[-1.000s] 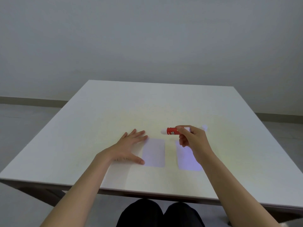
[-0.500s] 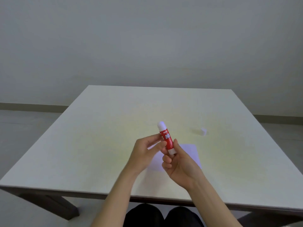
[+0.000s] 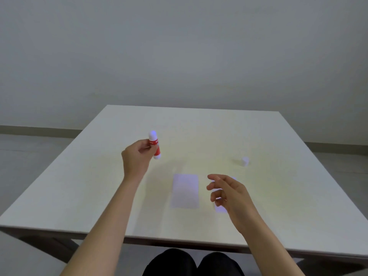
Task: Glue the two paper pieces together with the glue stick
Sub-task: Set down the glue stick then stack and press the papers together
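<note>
My left hand (image 3: 136,159) holds a red and white glue stick (image 3: 154,144) nearly upright above the left part of the white table (image 3: 79,186). One pale rectangular paper piece (image 3: 185,191) lies flat near the table's middle front. A second paper piece (image 3: 220,208) lies just right of it, mostly hidden under my right hand (image 3: 229,193). That hand hovers over it with fingers loosely curled and apart, holding nothing. A small white cap (image 3: 245,161) stands on the table to the far right of the papers.
A plain grey wall rises behind the table. The table's front edge (image 3: 179,241) runs just above my dark-clothed knees (image 3: 191,263).
The glue stick passed from my right hand through both hands into my left hand alone, which moved left and away. My right hand let go and dropped over the right paper.
</note>
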`<action>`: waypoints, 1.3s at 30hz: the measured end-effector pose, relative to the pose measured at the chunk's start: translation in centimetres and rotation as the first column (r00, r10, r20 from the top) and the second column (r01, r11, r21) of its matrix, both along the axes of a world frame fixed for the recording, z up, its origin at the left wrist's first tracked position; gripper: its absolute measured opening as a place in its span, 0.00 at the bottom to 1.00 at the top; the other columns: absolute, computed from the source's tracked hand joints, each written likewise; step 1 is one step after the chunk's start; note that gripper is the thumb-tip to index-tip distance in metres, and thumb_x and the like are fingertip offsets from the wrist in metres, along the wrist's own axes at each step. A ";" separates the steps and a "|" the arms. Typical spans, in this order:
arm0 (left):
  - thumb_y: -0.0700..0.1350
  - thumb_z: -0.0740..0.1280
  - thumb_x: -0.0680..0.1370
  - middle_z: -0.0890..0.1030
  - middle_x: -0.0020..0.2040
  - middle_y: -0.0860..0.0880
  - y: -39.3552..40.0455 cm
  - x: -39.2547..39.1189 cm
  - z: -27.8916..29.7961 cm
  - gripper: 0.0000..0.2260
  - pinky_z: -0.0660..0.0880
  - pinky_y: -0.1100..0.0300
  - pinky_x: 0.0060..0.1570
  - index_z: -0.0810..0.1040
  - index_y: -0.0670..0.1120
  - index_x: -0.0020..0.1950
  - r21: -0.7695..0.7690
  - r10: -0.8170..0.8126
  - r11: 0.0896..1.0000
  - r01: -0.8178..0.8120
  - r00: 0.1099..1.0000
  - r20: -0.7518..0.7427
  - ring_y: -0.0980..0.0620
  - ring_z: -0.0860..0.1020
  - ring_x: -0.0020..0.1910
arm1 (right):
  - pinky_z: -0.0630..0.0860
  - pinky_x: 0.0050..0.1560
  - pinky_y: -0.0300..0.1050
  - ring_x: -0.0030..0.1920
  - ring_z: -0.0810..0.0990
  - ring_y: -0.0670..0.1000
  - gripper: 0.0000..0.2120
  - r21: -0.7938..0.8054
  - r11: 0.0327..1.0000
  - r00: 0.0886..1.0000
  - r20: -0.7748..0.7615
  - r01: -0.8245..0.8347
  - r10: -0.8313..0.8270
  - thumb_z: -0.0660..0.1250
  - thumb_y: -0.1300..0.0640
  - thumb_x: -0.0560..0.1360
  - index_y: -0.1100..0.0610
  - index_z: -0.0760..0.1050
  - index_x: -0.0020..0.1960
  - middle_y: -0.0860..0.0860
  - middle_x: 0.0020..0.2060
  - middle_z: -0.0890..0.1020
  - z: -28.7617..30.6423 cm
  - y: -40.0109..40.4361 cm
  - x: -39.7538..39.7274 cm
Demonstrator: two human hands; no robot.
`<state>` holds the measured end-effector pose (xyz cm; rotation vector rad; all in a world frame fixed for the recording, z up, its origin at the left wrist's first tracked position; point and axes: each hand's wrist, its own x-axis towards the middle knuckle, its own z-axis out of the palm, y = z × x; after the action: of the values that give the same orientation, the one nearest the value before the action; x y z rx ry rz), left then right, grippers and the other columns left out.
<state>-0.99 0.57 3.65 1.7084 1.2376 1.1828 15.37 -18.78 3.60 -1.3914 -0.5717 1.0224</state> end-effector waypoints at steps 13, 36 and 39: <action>0.47 0.70 0.70 0.84 0.30 0.54 1.0 0.6 -2.8 0.03 0.67 0.64 0.34 0.80 0.49 0.38 -0.048 0.028 0.998 -0.030 0.999 -0.041 0.60 0.80 0.36 | 0.71 0.31 0.37 0.28 0.76 0.45 0.08 -0.046 0.999 0.960 0.278 -0.001 0.014 0.65 0.63 0.76 0.54 0.81 0.46 0.47 0.33 0.82 -0.9 0.7 -0.1; 0.49 0.75 0.69 0.71 0.60 0.55 0.8 -0.9 -6.5 0.34 0.67 0.64 0.52 0.64 0.51 0.71 0.012 0.090 0.996 -0.091 0.994 0.055 0.56 0.73 0.54 | 0.64 0.54 0.47 0.53 0.71 0.55 0.18 -0.395 0.914 -0.157 0.912 -0.092 0.378 0.62 0.42 0.73 0.54 0.80 0.52 0.50 0.51 0.76 -3.6 4.4 -5.2; 0.49 0.73 0.72 0.72 0.61 0.51 0.4 -1.7 -6.8 0.31 0.69 0.61 0.52 0.64 0.49 0.71 0.049 0.122 0.991 -0.126 0.990 0.077 0.54 0.74 0.54 | 0.74 0.41 0.40 0.38 0.77 0.49 0.10 -0.334 0.942 -0.279 0.907 -0.023 0.315 0.72 0.43 0.64 0.48 0.80 0.31 0.44 0.33 0.79 -3.5 3.6 -6.1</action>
<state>-2.67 1.00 -3.17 1.6308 1.2934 1.3517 9.29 -15.16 0.09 -2.2197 -2.0557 -0.3092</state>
